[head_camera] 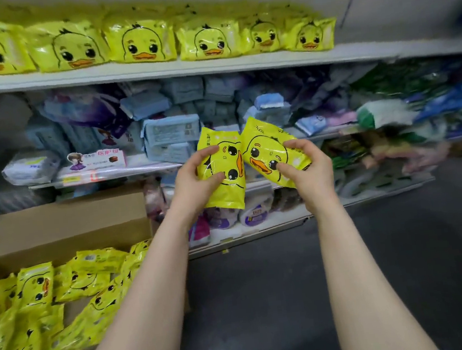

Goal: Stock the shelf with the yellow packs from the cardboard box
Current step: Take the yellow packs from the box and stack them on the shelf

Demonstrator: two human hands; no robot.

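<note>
Head view. The left hand (195,178) grips one yellow pack (229,157), thumb on its face and fingers curled over its left edge. The right hand (307,169) grips a second yellow pack (264,151) the same way from the right. The two packs are held side by side, inner edges touching, in front of the middle shelves and above the floor (349,262).

Step in hand, as judged: carrying a pair from the cardboard box (65,219) to the top shelf (212,67). The box stands at lower left, open, with many loose packs (50,296) inside.

The next move calls for lifting both packs over the top shelf's front lip and setting them down face-out, duck upright; both are currently turned sideways and need rotating.

Room: a row of shelved packs (139,41) fills the top shelf from the left. Bare shelf shows to the right of the last one. The blue packs (173,135) on the middle shelf sit close behind the hands and could be knocked on the lift.
</note>
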